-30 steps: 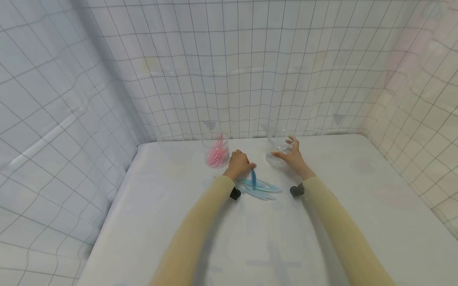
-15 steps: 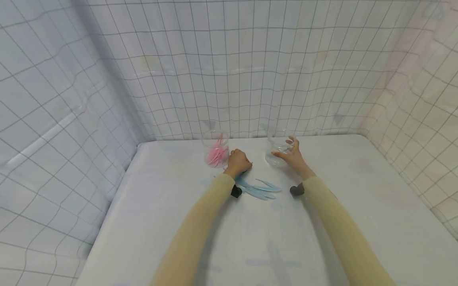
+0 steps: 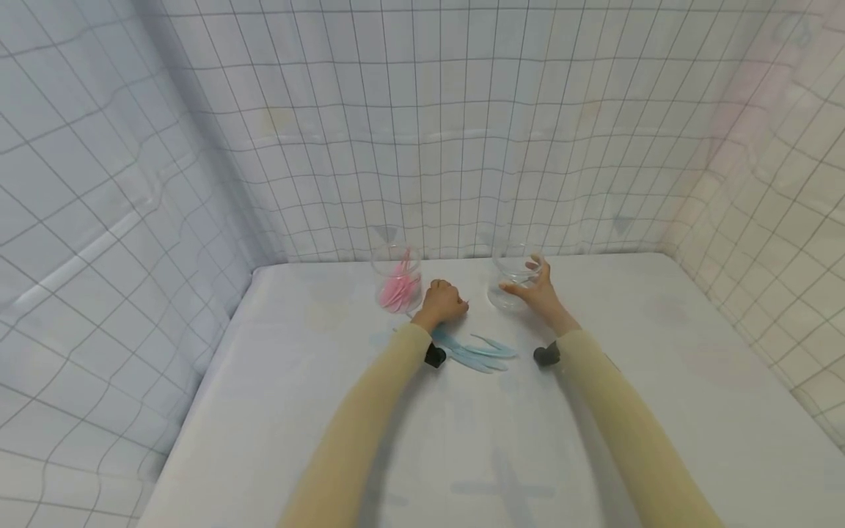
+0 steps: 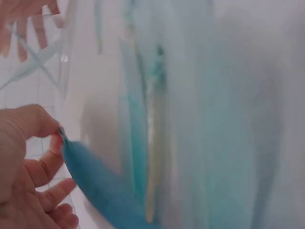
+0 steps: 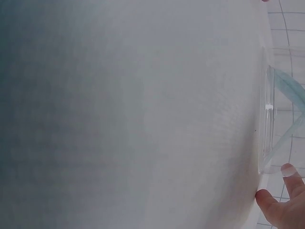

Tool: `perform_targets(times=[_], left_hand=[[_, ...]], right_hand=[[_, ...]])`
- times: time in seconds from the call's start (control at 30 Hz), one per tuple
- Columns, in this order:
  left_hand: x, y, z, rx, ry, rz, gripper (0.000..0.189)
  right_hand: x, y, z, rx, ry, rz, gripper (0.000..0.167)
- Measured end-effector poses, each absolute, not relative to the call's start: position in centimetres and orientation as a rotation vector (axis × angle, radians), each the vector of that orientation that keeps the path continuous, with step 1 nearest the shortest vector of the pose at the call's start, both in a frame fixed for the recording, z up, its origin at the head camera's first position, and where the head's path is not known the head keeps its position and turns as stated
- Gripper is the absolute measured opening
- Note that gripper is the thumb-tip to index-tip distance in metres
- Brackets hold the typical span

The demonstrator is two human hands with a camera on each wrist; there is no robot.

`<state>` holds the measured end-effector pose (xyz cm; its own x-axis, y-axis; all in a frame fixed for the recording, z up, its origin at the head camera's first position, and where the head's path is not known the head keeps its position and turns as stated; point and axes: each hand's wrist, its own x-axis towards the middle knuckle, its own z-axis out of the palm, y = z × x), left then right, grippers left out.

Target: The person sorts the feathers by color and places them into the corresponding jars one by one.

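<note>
- left hand: centre of the head frame; thumb and forefinger closed together, pinching one deep-blue feather by its quill; other fingers loosely bent. in the left wrist frame the feather slants from left of centre to the lower edge.
- pale-blue feathers: several, flat on the desk, centre of frame, partly hidden by the left hand.
- right hand: right of centre; thumb and fingers widely parted, curved round the right side of a clear container, upright, with pale-blue pieces inside.
- second clear container: upright, left of centre, beside the left hand; holds pink feathers.
- gridded cloth: behind, across upper frame.
</note>
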<state>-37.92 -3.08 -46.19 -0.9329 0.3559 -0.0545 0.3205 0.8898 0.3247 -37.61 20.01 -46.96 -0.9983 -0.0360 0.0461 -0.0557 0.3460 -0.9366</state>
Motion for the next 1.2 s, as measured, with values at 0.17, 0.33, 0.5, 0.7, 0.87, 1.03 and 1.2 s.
perform_targets(times=[0.17, 0.33, 0.5, 0.7, 0.87, 1.03, 1.2], left_hand=[[-38.6, -3.6, -45.5, 0.521, 2.764, 1.02, 0.032], [-39.1, -3.8, -43.8, 0.527, 2.594, 1.452, 0.035], [-39.9, -2.7, -41.6, 0.525, 2.5, 1.683, 0.037], [-40.6, -0.4, -39.2, 0.415, 2.395, 1.937, 0.045], [-40.9, 1.9, -37.8, 0.326, 2.32, 2.162, 0.048], [-41.4, 3.9, -37.8, 0.217, 2.263, 2.351, 0.046], [-41.8, 5.2, -38.6, 0.128, 2.298, 2.382, 0.041]], right_hand=[[-37.6, 20.0, -47.0, 0.078, -2.559, 1.802, 0.102], [-37.8, 20.0, -46.8, 0.074, -2.559, 1.788, 0.103], [-37.8, 20.0, -46.7, 0.077, -2.545, 1.783, 0.101], [-37.6, 19.9, -47.2, 0.07, -2.548, 1.784, 0.103], [-37.6, 19.8, -47.5, 0.059, -2.546, 1.773, 0.102], [-37.5, 19.6, -47.7, 0.075, -2.516, 1.772, 0.1], [-37.8, 19.9, -47.7, 0.101, -2.498, 1.783, 0.1]])
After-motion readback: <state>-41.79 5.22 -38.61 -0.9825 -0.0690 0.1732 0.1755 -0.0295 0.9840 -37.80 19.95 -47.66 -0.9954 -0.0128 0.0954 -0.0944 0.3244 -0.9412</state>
